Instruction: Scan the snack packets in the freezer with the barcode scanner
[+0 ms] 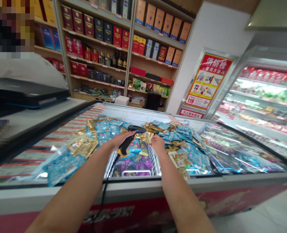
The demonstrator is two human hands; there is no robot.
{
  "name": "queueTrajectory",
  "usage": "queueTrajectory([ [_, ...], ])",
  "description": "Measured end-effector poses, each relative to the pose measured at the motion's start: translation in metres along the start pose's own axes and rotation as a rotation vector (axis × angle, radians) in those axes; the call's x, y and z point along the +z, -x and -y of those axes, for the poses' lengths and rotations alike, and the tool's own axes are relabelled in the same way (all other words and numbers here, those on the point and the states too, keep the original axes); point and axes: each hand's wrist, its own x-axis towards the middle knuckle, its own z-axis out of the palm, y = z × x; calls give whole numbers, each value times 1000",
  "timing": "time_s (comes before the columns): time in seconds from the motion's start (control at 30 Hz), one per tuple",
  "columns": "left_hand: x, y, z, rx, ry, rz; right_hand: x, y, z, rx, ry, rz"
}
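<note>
My left hand (121, 138) is wrapped round a black and yellow corded barcode scanner (127, 144), its head turned to the right. Gripped in my right hand (157, 143) is a gold packet (145, 136), held just in front of the scanner's head. Blue packets (63, 166) and gold packets (82, 145) lie in a loose pile on the glass to the left. To the right, a second heap mixes blue packets (194, 152) with gold ones (179, 159). The scanner's cable (104, 194) hangs down over the front edge.
A glass-topped chest freezer (231, 178) stands before me, with purple packages (136, 165) in a white wire basket (154, 159) below. Boxed goods fill the wall shelves (97, 34) behind. A lit display cooler (262, 97) is at right; a dark device (34, 94) sits on the left counter.
</note>
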Motion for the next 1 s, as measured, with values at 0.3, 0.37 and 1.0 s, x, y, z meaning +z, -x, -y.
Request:
queueTrajectory([
  [0.3, 4, 6, -3, -12, 92, 22, -2, 4, 4, -70, 43, 41],
  [0.37, 5, 6, -2, -23, 149, 63, -4, 10, 11, -155, 123, 91],
  [1.0, -8, -15, 9, -109, 357, -236, -13, 23, 29, -337, 660, -63],
])
